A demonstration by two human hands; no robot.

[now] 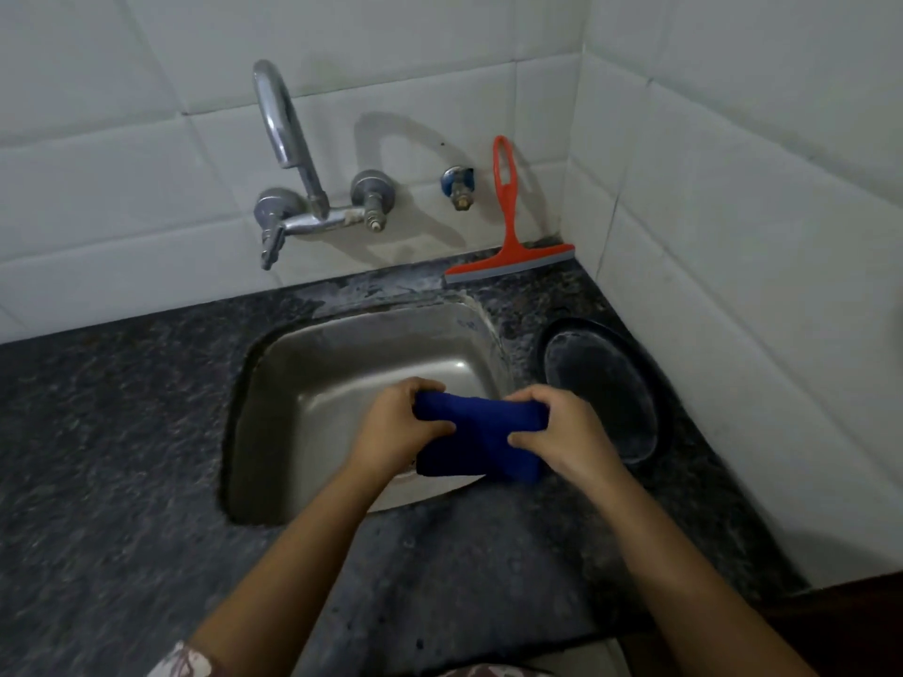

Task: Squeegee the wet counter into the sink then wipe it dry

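Observation:
A dark blue cloth [481, 434] is bunched and twisted between both hands over the right front part of the steel sink [312, 383]. My left hand [398, 425] grips its left end, my right hand [562, 427] grips its right end. The red squeegee [508, 227] leans upright against the tiled back wall, its blade resting on the dark speckled counter [122, 456] behind the sink's right corner. Neither hand touches the squeegee.
A chrome wall tap [293, 188] curves above the sink's back edge, with a small valve [459, 185] to its right. A dark round plate [606, 388] lies on the counter right of the sink. White tiled walls close the back and right sides.

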